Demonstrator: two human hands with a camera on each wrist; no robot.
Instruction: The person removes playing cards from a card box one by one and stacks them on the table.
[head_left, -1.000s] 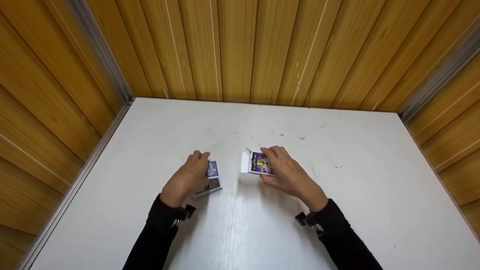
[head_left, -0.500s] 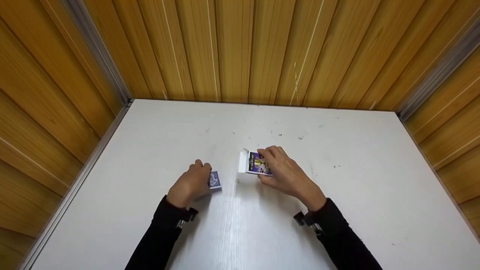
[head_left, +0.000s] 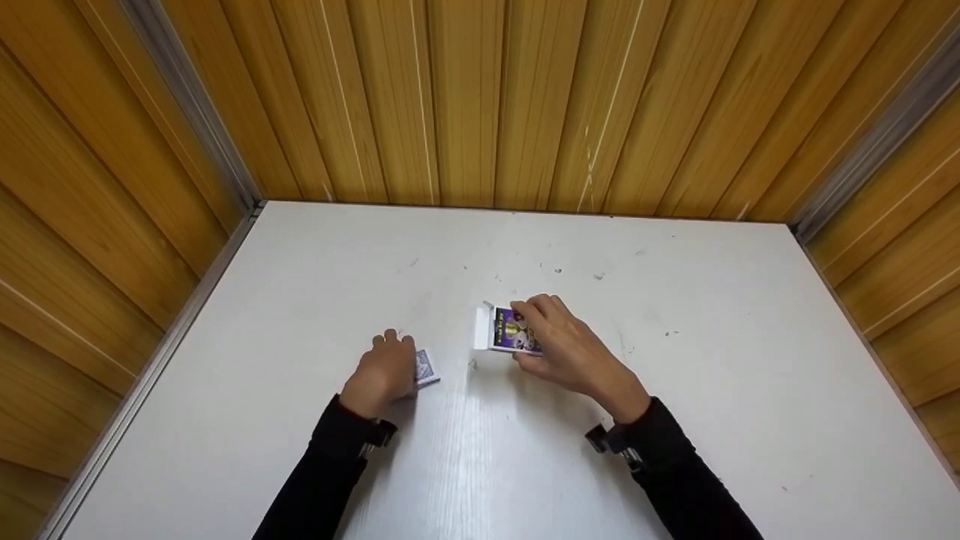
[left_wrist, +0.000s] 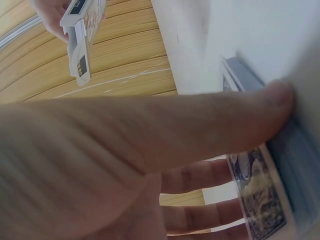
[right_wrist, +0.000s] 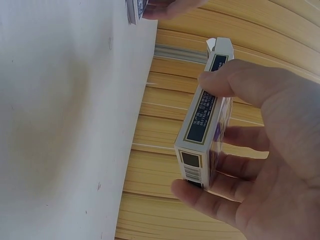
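Observation:
My left hand [head_left: 382,367] grips a stack of blue-backed playing cards [head_left: 425,368] on the white table [head_left: 300,300], with the thumb along one side and the fingers on the other. Up close, the cards [left_wrist: 260,195] lie under the thumb [left_wrist: 200,130]. My right hand [head_left: 559,341] holds a purple card box [head_left: 508,330] just above the table, its white flap open to the left. In the right wrist view the box [right_wrist: 205,130] is pinched between thumb and fingers, its flap end pointing away.
Wooden panel walls [head_left: 480,97] close in the table at the back and on both sides. Small dark specks dot the tabletop behind the hands.
The left hand has drawn the cards into a squared stack and pulled them slightly nearer. The right hand with the box has drifted a little to the left.

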